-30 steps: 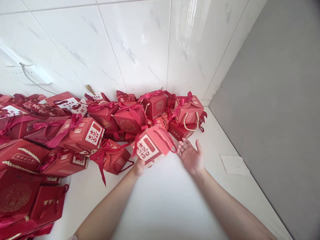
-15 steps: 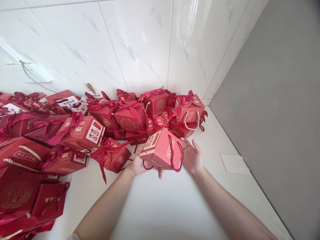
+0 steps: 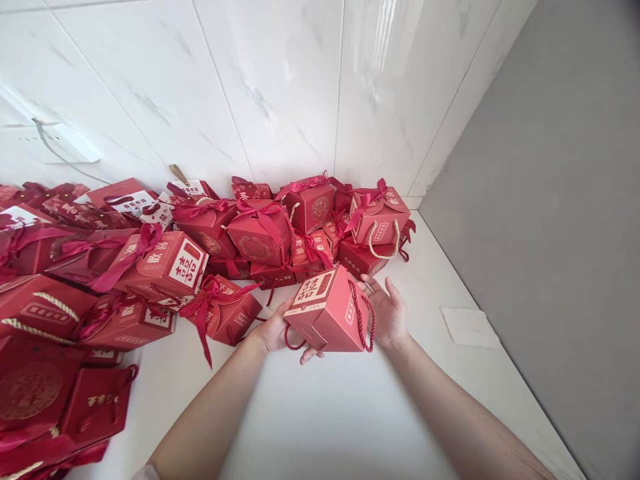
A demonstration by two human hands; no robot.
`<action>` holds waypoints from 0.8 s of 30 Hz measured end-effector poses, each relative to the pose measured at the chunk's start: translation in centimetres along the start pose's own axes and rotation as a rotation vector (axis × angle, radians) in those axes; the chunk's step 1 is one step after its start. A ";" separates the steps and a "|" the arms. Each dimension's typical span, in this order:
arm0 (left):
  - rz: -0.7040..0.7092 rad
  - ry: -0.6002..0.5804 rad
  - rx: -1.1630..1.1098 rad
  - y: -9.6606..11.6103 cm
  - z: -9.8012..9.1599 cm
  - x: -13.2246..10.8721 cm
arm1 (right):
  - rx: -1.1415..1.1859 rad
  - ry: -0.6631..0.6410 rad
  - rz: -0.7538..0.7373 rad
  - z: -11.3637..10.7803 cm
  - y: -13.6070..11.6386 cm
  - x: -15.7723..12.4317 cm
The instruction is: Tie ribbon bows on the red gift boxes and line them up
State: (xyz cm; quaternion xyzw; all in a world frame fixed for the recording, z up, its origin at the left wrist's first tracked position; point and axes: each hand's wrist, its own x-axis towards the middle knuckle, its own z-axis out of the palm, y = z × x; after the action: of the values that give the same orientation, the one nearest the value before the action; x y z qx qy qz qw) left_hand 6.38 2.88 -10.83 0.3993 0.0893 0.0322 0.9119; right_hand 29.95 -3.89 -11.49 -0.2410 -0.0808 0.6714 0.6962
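Bare white counter [image 3: 320, 413] nearside; heaped red gift boxes [image 3: 165, 267] leftward and behind.

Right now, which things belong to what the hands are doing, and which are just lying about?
In hand: red box, left hand under it, right hand open beside it.
Lying about: pile of boxes, sheet of paper, table.
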 end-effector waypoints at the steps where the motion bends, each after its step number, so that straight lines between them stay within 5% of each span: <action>1: -0.002 0.006 0.015 -0.1 0.0 0.0 | 0.004 -0.001 0.004 0.0 0.0 0.0; 24: 0.061 0.009 0.070 -0.3 0.3 0.2 | -0.006 -0.006 0.019 -0.5 0.0 0.0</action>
State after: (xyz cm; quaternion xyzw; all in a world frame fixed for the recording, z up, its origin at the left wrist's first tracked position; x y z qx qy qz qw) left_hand 6.61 2.54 -10.88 0.4334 0.0822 0.0584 0.8955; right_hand 30.14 -3.98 -11.90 -0.2418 -0.0824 0.6783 0.6890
